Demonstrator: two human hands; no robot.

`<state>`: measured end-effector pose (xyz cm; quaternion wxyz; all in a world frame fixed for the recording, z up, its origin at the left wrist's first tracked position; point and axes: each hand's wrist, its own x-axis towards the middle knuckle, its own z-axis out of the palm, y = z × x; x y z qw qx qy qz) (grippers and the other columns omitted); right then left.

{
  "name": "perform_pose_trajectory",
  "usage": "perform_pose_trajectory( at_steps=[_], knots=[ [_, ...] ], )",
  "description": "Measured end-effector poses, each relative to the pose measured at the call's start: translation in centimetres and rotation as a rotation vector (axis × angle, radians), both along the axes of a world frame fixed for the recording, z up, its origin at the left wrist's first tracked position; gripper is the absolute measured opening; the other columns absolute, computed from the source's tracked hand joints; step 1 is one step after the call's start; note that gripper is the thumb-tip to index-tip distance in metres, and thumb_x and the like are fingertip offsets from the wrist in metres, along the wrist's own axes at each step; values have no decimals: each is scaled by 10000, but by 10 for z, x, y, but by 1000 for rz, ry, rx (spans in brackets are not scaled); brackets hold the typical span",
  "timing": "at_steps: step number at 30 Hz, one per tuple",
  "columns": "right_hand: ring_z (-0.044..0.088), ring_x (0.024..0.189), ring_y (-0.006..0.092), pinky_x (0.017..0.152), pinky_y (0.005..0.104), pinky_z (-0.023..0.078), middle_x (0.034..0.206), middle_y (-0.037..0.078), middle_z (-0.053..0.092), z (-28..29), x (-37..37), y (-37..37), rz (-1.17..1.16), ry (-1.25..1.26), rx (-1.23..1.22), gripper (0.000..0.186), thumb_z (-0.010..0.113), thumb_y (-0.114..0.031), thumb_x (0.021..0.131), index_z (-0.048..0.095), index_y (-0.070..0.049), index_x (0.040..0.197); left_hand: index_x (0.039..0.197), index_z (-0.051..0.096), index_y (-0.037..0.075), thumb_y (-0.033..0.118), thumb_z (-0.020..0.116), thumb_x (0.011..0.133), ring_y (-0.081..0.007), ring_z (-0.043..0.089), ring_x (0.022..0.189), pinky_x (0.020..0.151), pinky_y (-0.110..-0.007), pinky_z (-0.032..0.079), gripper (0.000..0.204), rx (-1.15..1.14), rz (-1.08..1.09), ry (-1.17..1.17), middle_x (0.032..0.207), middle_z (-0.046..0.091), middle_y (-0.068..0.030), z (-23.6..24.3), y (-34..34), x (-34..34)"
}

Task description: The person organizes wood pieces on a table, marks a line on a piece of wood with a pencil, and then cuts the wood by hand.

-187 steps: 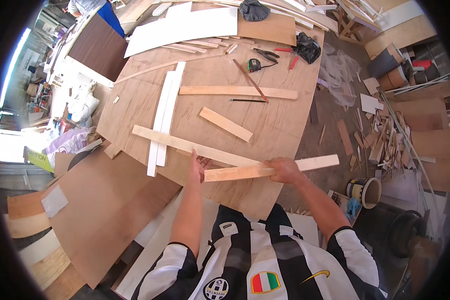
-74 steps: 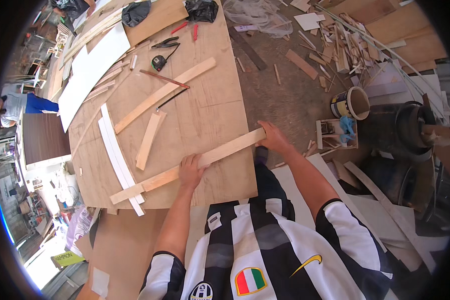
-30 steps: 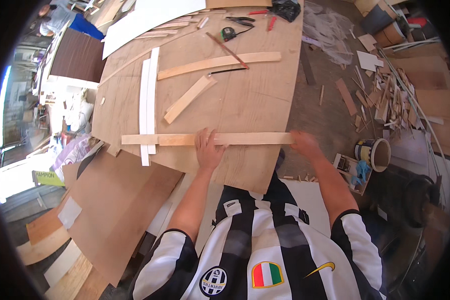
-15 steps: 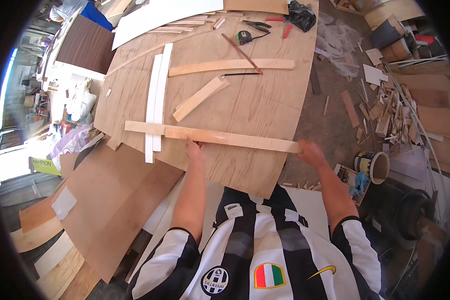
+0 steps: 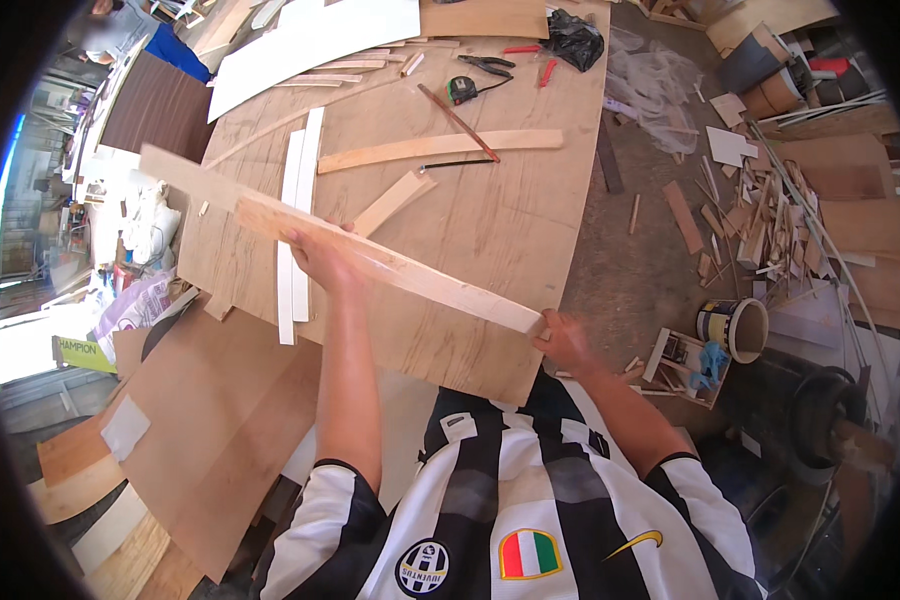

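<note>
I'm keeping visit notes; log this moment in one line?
left hand: gripping overlapped boards; right hand: holding their right end; white strips: on worktable

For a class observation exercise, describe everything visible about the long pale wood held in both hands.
The long pale wood is narrow; a step toward its blurred left end suggests two overlapping strips. It slants from upper left to lower right, apparently raised above the table. The left hand grips it near mid-length; the right hand holds its right end.
</note>
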<state>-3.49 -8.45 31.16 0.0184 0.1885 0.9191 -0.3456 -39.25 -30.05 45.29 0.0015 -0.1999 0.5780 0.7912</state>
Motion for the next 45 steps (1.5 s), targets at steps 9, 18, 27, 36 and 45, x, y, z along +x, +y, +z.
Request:
perform_pose_trajectory(
  at_steps=[9, 18, 27, 36, 45],
  knots=[
    [673, 1018, 406, 857, 467, 551, 1080, 223, 691, 7, -33, -23, -95, 7, -49, 499, 781, -268, 822, 588, -15, 1206, 1507, 310, 53, 493, 306, 1108, -294, 669, 802, 772, -446, 575, 594, -141, -16, 86, 1152, 611, -193, 85, 60, -15],
    [685, 968, 404, 828, 453, 557, 1037, 220, 698, 7, -19, -33, 75, 36, -231, 503, 784, -260, 844, 600, 3, 1232, 1414, 383, 2, 500, 334, 1101, -290, 695, 715, 679, -397, 578, 590, -243, -133, 190, 1048, 652, -200, 97, 73, -14],
    [728, 977, 290, 842, 389, 558, 1048, 194, 723, 64, -12, -10, 55, 42, -717, 420, 727, -136, 917, 602, -11, 1299, 1458, 390, 50, 576, 298, 1086, -318, 685, 848, 807, -470, 565, 651, -105, -211, 56, 1141, 613, -159, 67, 37, -78],
    [736, 960, 226, 831, 355, 572, 1059, 179, 745, 65, -13, -15, 19, -17, -712, 463, 822, -153, 855, 650, -7, 1259, 1431, 425, 75, 610, 258, 1078, -332, 653, 1005, 889, -481, 531, 663, 81, -401, 1, 1230, 574, -157, 35, 15, -108],
    [672, 1118, 309, 957, 412, 537, 1210, 167, 684, 77, -34, -17, 196, -76, -348, 781, 904, -360, 708, 586, -61, 1356, 1226, 484, 41, 539, 445, 1065, -313, 697, 678, 609, -442, 580, 524, -77, -497, 190, 918, 685, -176, 67, 109, -80]
  ],
)
